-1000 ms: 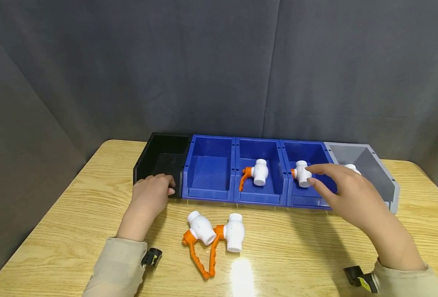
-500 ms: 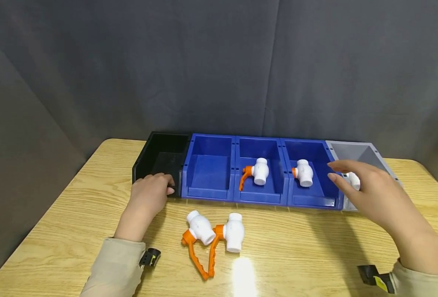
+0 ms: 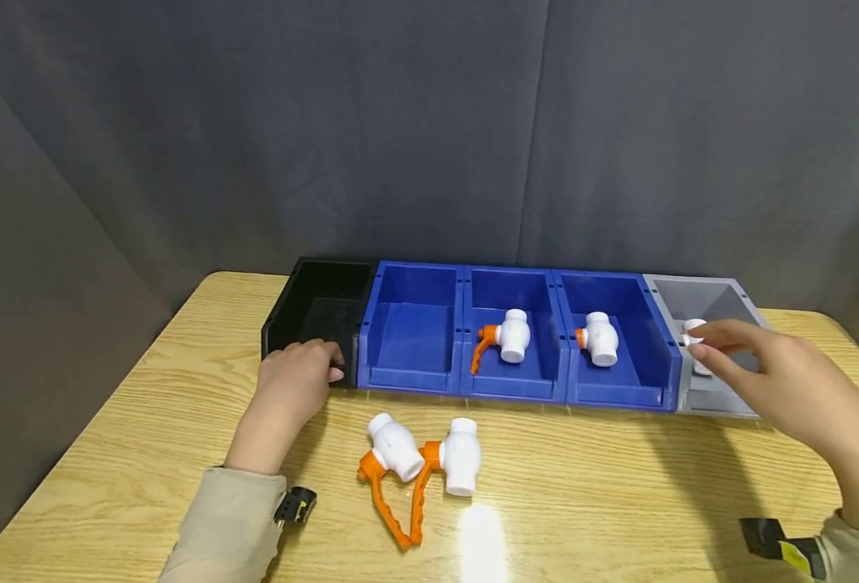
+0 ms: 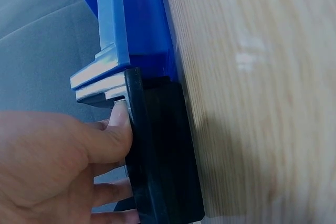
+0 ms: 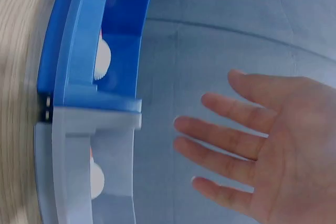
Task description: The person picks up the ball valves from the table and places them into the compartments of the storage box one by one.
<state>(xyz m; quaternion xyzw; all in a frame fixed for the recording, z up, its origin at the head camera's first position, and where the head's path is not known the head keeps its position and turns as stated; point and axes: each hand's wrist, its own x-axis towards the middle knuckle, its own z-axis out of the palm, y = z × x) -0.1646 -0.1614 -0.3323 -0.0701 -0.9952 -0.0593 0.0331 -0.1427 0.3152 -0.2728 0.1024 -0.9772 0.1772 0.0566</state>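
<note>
My left hand (image 3: 296, 374) grips the front wall of the black bin (image 4: 168, 156), thumb on one side of the wall and fingers on the other. My right hand (image 3: 789, 376) hovers over the grey bin (image 3: 753, 301) with fingers spread and nothing in them. A white ball valve (image 5: 97, 179) lies in that bin, partly hidden by the hand in the head view. Another white ball valve (image 3: 601, 340) lies in the right blue bin (image 3: 622, 397), and a third ball valve (image 3: 514, 336) with an orange handle lies in the middle blue bin (image 3: 512, 389).
Two ball valves, a left one (image 3: 397, 450) and a right one (image 3: 461, 460), lie on the wooden table (image 3: 560, 502), their orange handles meeting in a V. The left blue bin (image 3: 410, 379) stands beside the black one. A grey curtain (image 3: 429, 129) hangs behind the row.
My right hand has moved right, from beside the valve in the right blue bin to over the grey bin. My left hand has stayed on the black bin.
</note>
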